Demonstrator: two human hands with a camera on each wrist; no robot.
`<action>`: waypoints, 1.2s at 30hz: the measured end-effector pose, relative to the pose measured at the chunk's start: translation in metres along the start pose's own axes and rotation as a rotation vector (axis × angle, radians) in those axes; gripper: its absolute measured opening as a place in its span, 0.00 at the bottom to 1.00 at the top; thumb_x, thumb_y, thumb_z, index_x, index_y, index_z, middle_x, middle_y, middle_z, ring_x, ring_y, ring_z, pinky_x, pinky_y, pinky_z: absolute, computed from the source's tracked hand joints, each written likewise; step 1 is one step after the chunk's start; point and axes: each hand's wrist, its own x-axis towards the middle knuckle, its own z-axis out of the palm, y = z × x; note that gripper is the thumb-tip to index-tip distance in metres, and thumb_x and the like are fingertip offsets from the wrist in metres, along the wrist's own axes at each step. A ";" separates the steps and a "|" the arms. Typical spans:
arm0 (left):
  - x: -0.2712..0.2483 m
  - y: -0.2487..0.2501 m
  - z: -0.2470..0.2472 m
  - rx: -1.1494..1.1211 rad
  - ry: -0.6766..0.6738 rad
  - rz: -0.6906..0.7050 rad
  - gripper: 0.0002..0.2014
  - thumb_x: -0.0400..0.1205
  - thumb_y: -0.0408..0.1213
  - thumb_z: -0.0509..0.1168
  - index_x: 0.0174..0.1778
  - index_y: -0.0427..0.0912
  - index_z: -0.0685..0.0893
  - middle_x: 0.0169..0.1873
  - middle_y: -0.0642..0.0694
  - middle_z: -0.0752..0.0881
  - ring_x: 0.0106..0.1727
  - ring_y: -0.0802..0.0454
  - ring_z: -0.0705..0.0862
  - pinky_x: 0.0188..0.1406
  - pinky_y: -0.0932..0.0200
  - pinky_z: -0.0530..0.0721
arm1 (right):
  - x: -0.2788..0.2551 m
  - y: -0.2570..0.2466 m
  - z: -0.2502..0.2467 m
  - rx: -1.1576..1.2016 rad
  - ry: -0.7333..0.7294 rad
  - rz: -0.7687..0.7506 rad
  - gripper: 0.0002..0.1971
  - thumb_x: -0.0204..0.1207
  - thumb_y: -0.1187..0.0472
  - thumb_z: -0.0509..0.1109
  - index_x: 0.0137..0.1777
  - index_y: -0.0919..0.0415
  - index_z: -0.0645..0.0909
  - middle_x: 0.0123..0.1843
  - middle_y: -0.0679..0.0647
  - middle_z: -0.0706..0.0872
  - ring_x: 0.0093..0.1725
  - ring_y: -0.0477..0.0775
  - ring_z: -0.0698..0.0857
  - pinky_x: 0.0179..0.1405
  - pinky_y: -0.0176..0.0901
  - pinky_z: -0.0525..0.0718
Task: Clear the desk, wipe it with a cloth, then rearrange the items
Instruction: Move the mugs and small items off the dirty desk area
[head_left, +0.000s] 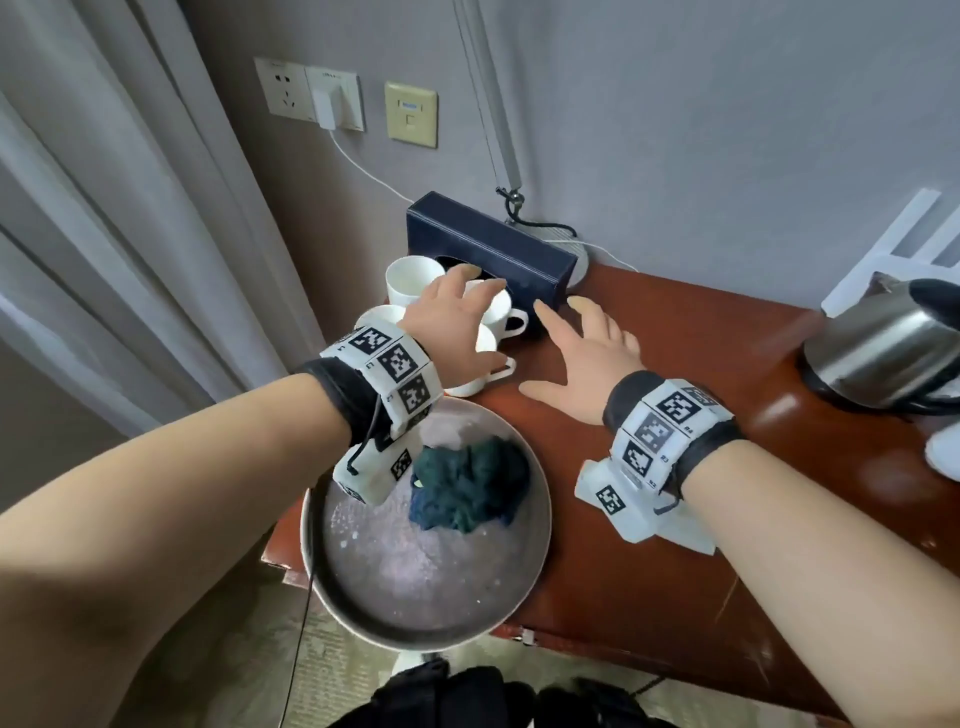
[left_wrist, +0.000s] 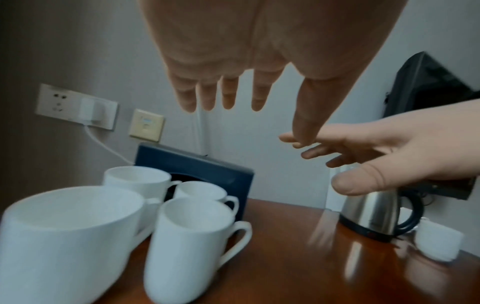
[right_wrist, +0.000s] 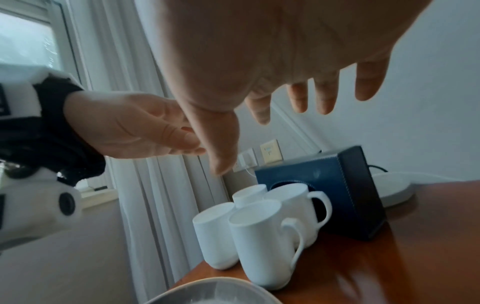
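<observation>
A: Starting at the left edge of the glossy reddish-brown wooden worktop (head_left: 649, 519), what's there?

B: A round grey metal basin (head_left: 535, 525) overhangs the front-left corner, with a crumpled dark green cloth (head_left: 470, 491) lying in it. Behind it, toward the back-left corner, four white ceramic mugs (left_wrist: 192, 246) stand bunched together, right in front of a dark blue rectangular tissue box (head_left: 498, 249).

A: And the hands?

B: The left hand (head_left: 452, 322) hovers over the mugs, fingers straight and spread, gripping nothing. The right hand (head_left: 582, 358) is just beside it, above bare worktop, also spread and empty. The two are apart, not touching in the head view.

A: Further right?

B: A stainless steel electric kettle (head_left: 878, 353) with a black handle sits near the right edge, and a small white object (left_wrist: 439, 242) beside it that I can't identify.

A: What could go wrong?

B: I'd judge the mugs the main risk. They stand close to the left edge, so lifting one carelessly could knock a neighbour off. The basin's overhang also looks precarious; a forearm brushing it might tip it to the floor.
</observation>
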 end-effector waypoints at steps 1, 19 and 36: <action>-0.004 0.016 0.001 -0.013 0.014 0.027 0.39 0.77 0.49 0.69 0.82 0.49 0.57 0.81 0.43 0.55 0.80 0.42 0.59 0.78 0.47 0.65 | -0.010 0.010 -0.006 -0.012 0.015 -0.011 0.43 0.73 0.36 0.64 0.82 0.42 0.44 0.84 0.54 0.45 0.83 0.61 0.50 0.79 0.56 0.52; -0.004 0.247 0.051 -0.098 -0.068 0.355 0.39 0.77 0.47 0.69 0.82 0.50 0.57 0.79 0.45 0.58 0.79 0.43 0.62 0.77 0.47 0.66 | -0.164 0.207 -0.066 -0.038 0.102 0.288 0.42 0.75 0.38 0.63 0.82 0.42 0.43 0.85 0.53 0.44 0.84 0.58 0.47 0.80 0.60 0.51; 0.088 0.466 0.164 -0.046 -0.256 0.329 0.36 0.79 0.46 0.67 0.81 0.52 0.57 0.78 0.46 0.60 0.76 0.44 0.67 0.75 0.50 0.71 | -0.197 0.517 -0.077 0.084 0.034 0.513 0.39 0.76 0.44 0.66 0.83 0.46 0.49 0.83 0.55 0.52 0.80 0.63 0.56 0.79 0.57 0.62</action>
